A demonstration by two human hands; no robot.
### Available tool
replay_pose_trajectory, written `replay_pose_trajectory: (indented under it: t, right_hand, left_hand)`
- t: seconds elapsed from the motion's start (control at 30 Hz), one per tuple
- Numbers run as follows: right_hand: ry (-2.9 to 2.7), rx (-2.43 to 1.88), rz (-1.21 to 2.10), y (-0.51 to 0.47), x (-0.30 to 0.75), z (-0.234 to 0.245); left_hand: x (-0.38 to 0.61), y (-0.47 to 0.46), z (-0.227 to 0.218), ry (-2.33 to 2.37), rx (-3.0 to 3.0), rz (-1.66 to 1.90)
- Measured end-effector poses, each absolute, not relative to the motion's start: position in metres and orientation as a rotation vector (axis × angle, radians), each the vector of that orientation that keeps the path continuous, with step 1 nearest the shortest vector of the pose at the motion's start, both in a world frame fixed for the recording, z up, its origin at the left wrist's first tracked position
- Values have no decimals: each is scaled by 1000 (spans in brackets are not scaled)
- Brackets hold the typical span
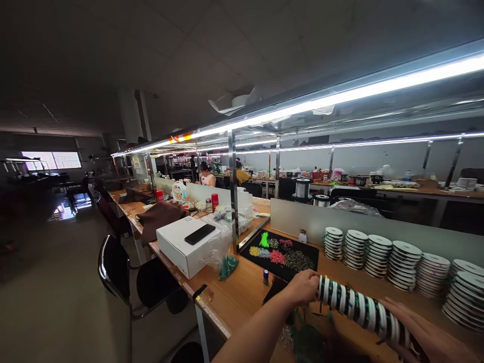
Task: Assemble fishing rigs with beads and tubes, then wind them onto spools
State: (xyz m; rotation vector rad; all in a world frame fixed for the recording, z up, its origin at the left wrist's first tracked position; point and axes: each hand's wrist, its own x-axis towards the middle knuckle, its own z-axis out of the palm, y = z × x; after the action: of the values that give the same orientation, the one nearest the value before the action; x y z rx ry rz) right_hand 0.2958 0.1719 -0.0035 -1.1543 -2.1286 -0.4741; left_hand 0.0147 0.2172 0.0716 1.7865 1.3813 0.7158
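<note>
My two hands hold a long row of white spools [363,310] wound with green and dark thread, lying on its side above the wooden bench [234,297]. My left hand [304,287] is curled around the row's left end. My right hand [423,333] clasps its right end near the bottom right corner. Just beyond lies a black mat [282,254] with small heaps of green, yellow, pink and dark beads. A tiny blue-capped bottle [265,276] stands close to my left hand.
Several stacks of white spools [393,257] line a grey divider [298,217]. A white box [185,247] carrying a phone [199,234], plastic bags, and a black chair [117,272] are to the left. Other people [207,175] sit at distant benches under strip lights.
</note>
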Motion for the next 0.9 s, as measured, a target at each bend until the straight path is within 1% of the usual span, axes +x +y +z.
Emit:
replay_pose_trajectory:
  t: [0.27, 0.37, 0.53, 0.7, 0.8, 0.9]
  right_hand:
    - [-2127, -1221, -407, 167, 293, 1]
    - [-2136, -1226, -407, 166, 292, 2]
    - [-2117, -1238, -418, 171, 297, -6]
    - [-2136, -1196, -444, 171, 298, -6]
    - [-2109, -1179, -397, 170, 296, -6]
    - [-2068, -1193, -335, 171, 295, -8]
  left_hand:
    - [24, 234, 76, 1451, 1793, 783]
    - [23, 227, 71, 1443, 1783, 820]
    - [18, 217, 62, 1412, 1732, 780]
    - [22, 224, 71, 1445, 1729, 836]
    - [19, 218, 73, 1425, 1738, 845]
    - [14, 211, 70, 1384, 1716, 777]
